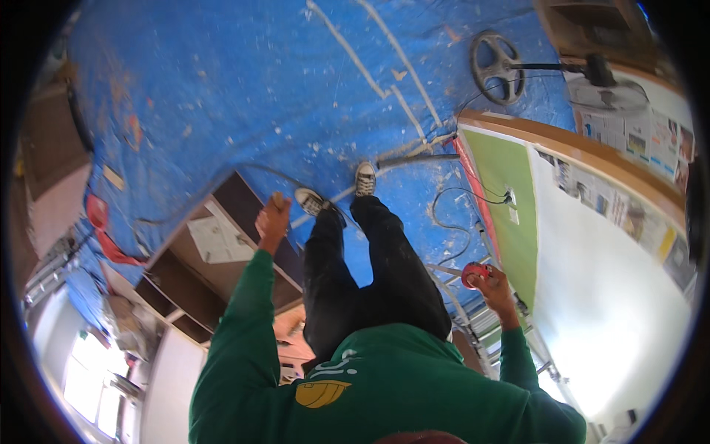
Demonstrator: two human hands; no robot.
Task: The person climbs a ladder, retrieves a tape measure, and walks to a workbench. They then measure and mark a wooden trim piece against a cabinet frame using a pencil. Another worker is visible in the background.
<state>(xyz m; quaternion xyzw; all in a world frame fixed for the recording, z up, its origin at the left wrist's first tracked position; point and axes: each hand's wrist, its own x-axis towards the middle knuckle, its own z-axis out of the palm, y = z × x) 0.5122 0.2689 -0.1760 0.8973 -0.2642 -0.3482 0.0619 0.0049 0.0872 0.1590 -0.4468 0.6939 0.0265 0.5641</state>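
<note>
My right hand (497,290) is out to the right, its fingers closed around a round red roll of tape (474,275). A pale strip appears beside the roll's left edge; I cannot tell whether it is loose tape or part of the ladder behind. My left hand (273,220) is raised in front of the dark wooden cabinet, fingers closed. A small tan bit (278,197) shows at its fingertips, too small to name. Both forearms are in green sleeves.
Blue sheeting (222,89) covers the floor, with a cable (444,200) across it. A brown cabinet (240,181) stands left, a metal ladder (481,340) right. A half-green wall (503,185) with an outlet (512,197), a wooden ledge (577,144) and a fan (606,95) lie beyond.
</note>
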